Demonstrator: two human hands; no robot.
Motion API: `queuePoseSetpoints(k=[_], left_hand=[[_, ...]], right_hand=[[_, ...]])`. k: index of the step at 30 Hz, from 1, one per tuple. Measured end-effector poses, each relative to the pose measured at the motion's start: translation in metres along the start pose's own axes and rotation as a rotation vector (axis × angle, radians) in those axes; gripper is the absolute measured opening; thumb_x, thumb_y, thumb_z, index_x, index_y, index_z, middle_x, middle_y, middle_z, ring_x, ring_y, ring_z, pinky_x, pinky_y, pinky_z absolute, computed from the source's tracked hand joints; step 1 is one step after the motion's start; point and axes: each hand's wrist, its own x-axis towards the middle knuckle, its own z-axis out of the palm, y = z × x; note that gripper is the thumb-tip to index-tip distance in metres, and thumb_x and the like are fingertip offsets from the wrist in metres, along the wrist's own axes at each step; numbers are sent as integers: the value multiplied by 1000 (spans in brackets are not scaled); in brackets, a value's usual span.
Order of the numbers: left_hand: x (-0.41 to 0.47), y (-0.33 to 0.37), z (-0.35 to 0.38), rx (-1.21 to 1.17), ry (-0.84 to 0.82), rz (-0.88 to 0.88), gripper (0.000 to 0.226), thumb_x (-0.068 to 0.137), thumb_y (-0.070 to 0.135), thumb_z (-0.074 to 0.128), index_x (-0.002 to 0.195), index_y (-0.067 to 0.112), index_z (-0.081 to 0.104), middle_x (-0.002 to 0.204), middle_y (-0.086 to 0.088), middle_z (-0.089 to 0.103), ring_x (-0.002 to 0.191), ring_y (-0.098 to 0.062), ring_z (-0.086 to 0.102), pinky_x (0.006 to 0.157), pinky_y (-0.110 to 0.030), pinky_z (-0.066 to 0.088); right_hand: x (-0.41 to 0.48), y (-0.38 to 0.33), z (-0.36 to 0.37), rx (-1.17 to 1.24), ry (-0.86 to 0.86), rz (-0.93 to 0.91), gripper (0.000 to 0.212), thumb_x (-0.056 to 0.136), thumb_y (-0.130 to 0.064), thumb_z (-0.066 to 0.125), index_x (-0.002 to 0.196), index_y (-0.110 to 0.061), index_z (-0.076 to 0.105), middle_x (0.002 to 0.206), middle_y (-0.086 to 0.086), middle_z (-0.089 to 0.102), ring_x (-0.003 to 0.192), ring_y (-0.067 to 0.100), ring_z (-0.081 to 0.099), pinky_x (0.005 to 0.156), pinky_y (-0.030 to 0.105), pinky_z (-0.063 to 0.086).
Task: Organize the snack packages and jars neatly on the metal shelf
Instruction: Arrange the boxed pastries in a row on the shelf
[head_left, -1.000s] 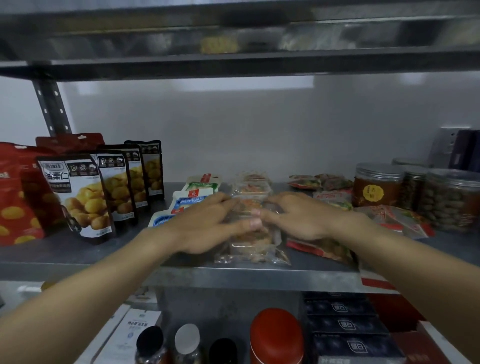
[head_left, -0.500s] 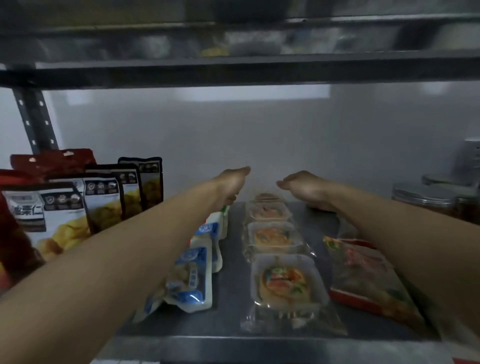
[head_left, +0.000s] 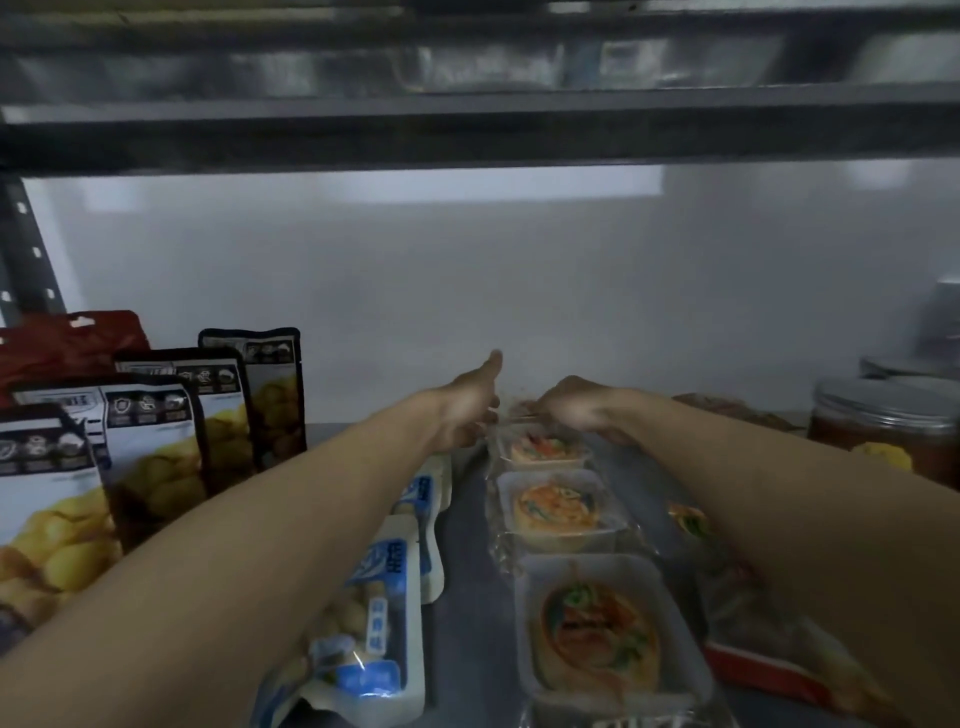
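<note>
Three clear tray packages of orange pastry lie in a row running back along the metal shelf (head_left: 467, 613): a near one (head_left: 597, 634), a middle one (head_left: 556, 512) and a far one (head_left: 545, 447). Behind them, a rearmost clear package (head_left: 517, 413) is mostly hidden between my hands. My right hand (head_left: 576, 408) curls its fingers over that package's wrapper. My left hand (head_left: 465, 402) is at the package's left edge with its thumb pointing up and its fingers hidden. Blue-and-white pouches (head_left: 374, 623) lie in a row under my left forearm.
Black-and-white chestnut pouches (head_left: 156, 447) stand in a row on the left, with a red pouch (head_left: 72, 343) behind them. Lidded jars (head_left: 883, 431) stand at the right. Flat red-edged packets (head_left: 753, 665) lie under my right forearm. The upper shelf (head_left: 467, 130) hangs low overhead.
Both hands left the front tray package and reached to the back of the row. They have now dropped onto the rearmost package, and my view has moved closer to the shelf.
</note>
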Motion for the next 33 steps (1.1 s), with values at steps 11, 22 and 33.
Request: queuePoseSetpoints(k=[11,22,33], left_hand=[[-9,0,10,-33,76,42,88,93,68,13,146,-1,28,101,-11,54,53,-12,32,48,-21,34],[-22,5,20,-180,5,19,79,96,64,15,153,9,10,158,-11,18,138,-27,34,100,-32,37],[-31,10,22,-218,-29,-1,77,97,61,19,153,8,9,158,-15,17,141,-27,29,92,-32,35]], right_hand=[[-7,-4,13,-80,-52,-36,34,100,-23,45,121,-1,60,122,13,63,98,23,58,79,28,42],[-2,-8,20,-214,-34,-78,33,101,-15,40,121,3,58,122,18,61,110,31,59,93,34,45],[-6,-8,20,-254,-51,-101,35,101,-11,35,123,4,57,125,18,60,112,31,58,84,29,42]])
